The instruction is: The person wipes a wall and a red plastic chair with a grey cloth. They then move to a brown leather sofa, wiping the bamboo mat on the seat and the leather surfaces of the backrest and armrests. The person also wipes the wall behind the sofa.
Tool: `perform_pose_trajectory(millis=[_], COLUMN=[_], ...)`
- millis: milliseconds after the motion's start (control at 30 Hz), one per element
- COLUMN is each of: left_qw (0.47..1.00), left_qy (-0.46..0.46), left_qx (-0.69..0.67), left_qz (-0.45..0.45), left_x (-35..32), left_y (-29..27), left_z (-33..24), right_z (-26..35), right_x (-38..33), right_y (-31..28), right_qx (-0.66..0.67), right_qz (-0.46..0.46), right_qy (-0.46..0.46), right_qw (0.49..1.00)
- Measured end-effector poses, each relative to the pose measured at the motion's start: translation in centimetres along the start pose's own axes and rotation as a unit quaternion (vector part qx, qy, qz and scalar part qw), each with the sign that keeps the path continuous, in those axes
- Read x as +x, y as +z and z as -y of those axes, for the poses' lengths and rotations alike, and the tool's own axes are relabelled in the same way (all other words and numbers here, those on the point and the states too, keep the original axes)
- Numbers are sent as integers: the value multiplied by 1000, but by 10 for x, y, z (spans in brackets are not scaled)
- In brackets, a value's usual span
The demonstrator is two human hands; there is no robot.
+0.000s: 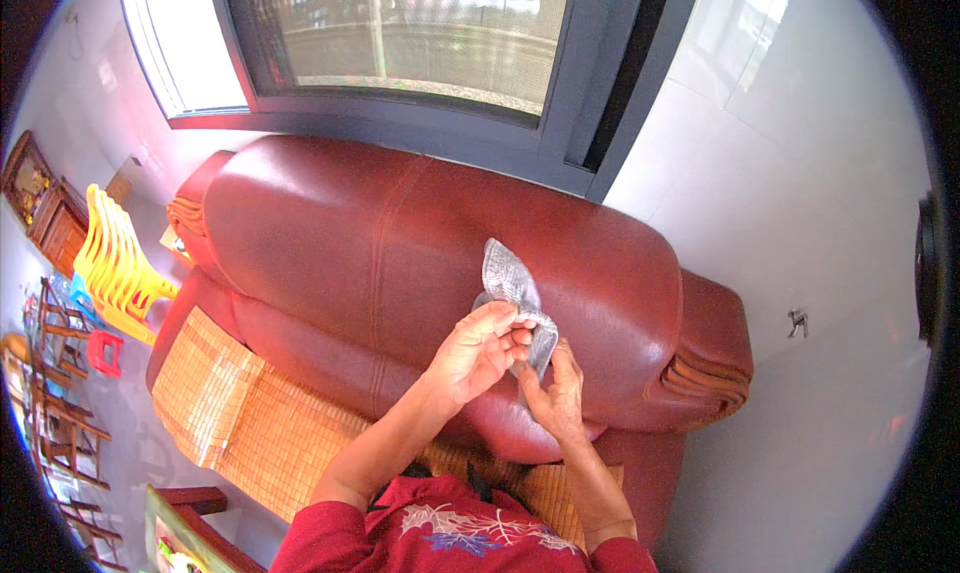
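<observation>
A grey cloth (512, 276) is bunched between my two hands, in front of the sofa backrest. My left hand (474, 351) pinches its middle between thumb and fingers, and one corner stands up above the pinch. Lower on the right, my right hand (553, 391) grips the hanging part of the cloth, its thumb toward the left hand. Behind both hands is the red-brown leather sofa (300, 218); whether the cloth touches it I cannot tell.
A tan bamboo mat (270, 408) covers the sofa seat. Above the backrest is a dark-framed window (420, 43). Stacked yellow plastic chairs (115, 258), a red stool (104, 353) and wooden racks (65, 433) stand at the left. A pale tiled wall (800, 203) borders the right.
</observation>
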State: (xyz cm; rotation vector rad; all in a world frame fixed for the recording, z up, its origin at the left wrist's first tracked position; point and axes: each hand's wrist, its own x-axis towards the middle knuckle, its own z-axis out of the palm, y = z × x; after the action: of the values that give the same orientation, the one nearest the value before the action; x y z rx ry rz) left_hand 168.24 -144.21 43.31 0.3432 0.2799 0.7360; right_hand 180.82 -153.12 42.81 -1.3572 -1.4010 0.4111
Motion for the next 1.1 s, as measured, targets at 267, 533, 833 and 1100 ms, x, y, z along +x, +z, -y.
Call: perform_pose_trajectory(millis=[267,533,833,1100], left_qw=[950,661,425,325], left_qy=[202,409,412,296], left_qx=[203,630,801,898], left_qz=[-126,-6,-85,-14], left_x=[14,28,116,176], left_y=[-6,-7,7,14], left_z=[-20,55,77,69], right_z=[-30,-81,-127,-144], right_x=[33,103,123,84], right_y=[2,-30,-107,-98], right_qx=[165,154,-377,-510], right_qz=[-25,-25,-200,-285], right_qy=[169,128,-84,75], right_qw=[971,980,900,808])
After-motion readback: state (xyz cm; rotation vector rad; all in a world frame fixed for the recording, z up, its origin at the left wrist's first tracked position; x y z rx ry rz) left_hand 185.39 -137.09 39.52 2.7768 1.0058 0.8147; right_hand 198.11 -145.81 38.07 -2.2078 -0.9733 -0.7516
